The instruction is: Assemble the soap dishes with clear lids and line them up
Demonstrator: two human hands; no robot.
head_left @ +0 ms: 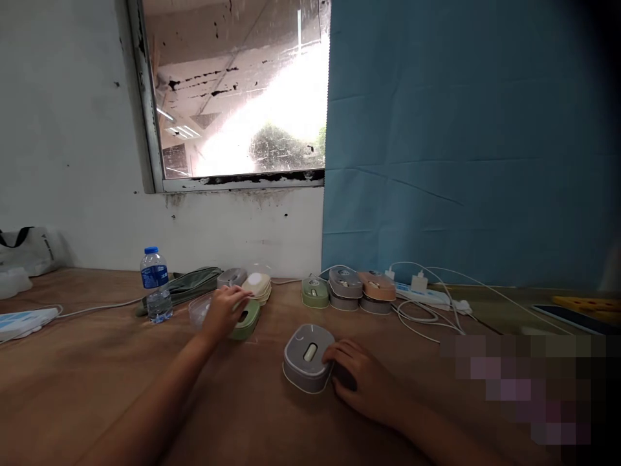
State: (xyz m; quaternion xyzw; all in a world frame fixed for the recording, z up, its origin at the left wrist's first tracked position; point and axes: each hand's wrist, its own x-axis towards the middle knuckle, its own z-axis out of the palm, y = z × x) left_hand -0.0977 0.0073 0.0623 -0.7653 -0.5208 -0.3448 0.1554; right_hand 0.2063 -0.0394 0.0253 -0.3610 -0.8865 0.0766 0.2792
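Observation:
A grey rounded box (309, 375) sits on the table in front of me, with a clear-looking cover and a pale oval piece in the slot on its top. My right hand (363, 375) holds its right side, fingertips on the top edge and thumb lower down. Further off to the left, my left hand (224, 317) hovers over a green slotted box part (247, 320), beside a stack of cream pieces (258, 285). Its fingers are pressed together; something pale may be between them, too small to name. Clear plastic covers (198, 312) lie partly behind this hand.
Green (314, 294), grey (345, 285) and orange (377, 285) boxes stand along the wall, some stacked. A water bottle (156, 288) and dark green pouch (194, 288) are at left. Cables run from a power strip (427, 296) at right and another strip (26, 322) at left.

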